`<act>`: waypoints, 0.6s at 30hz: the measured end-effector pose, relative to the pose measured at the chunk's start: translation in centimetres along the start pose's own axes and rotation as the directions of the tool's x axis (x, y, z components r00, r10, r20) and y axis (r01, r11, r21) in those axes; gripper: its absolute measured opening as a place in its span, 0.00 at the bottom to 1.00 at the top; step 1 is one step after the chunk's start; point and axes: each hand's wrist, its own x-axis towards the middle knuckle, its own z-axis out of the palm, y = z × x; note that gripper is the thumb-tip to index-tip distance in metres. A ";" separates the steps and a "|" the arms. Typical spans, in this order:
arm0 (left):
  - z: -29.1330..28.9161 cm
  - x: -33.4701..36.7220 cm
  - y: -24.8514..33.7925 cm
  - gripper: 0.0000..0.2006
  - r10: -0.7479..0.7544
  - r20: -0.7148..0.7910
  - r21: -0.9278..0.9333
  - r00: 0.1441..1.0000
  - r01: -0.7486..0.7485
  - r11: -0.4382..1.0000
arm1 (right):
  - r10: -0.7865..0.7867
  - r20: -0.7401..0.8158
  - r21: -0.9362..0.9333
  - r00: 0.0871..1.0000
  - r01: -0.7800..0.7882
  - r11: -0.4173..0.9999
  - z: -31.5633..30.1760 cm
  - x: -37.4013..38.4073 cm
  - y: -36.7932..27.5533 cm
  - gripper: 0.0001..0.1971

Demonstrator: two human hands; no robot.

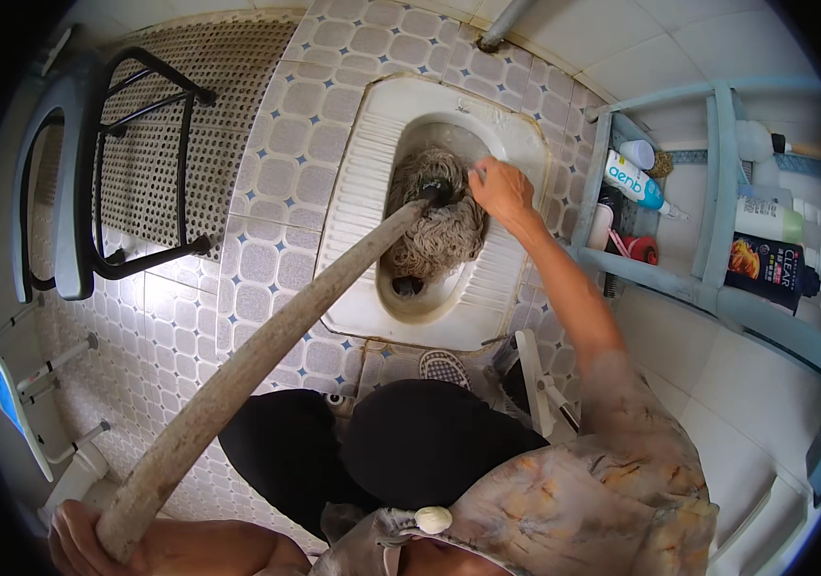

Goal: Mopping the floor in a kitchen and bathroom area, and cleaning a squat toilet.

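A string mop with grey-brown, matted strands lies in the basin of a white squat toilet. Its long, worn wooden handle slants down to the lower left corner. There my left hand is wrapped round the handle's end. My right hand is over the basin's right rim, close beside the mop strands. Its fingers are curled closed, and whatever may be in them is hidden. Below the mop head, the dark drain hole shows in part.
Left stands a grey chair with a black metal frame by a brown perforated mat. A pale blue shelf with several bottles is at right. A white-and-black long-handled tool stands near my feet. A pipe rises at the back.
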 end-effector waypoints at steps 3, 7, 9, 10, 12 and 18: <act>-1.1 -0.1 -0.8 0.10 -0.200 0.703 -0.588 0.682 0.716 0.377 | 0.007 -0.225 -0.060 0.974 -0.021 0.998 6.3 7.0 2.0 0.21; -2.3 -1.5 -0.3 0.13 -0.336 0.623 -0.481 0.707 0.684 0.548 | 0.113 -0.060 -0.022 0.992 -0.115 0.993 10.7 7.8 -2.9 0.21; -3.4 -1.5 -0.6 0.13 -0.326 0.587 -0.459 0.741 0.636 0.621 | 0.066 -0.155 0.161 0.986 -0.041 0.986 10.0 7.9 0.0 0.22; -4.1 -1.7 -0.8 0.13 -0.309 0.555 -0.430 0.773 0.584 0.688 | 0.036 -0.258 0.333 0.965 0.054 0.941 9.1 8.1 1.8 0.22; -4.1 -2.4 -0.4 0.13 -0.341 0.466 -0.353 0.816 0.525 0.774 | 0.008 -0.146 0.461 0.989 0.061 0.885 5.2 2.8 -1.5 0.22; 2.0 -5.7 -2.1 0.11 -0.162 0.652 -0.522 0.741 0.593 0.613 | -0.609 -0.264 -0.122 0.748 0.600 0.790 8.5 -0.3 1.2 0.13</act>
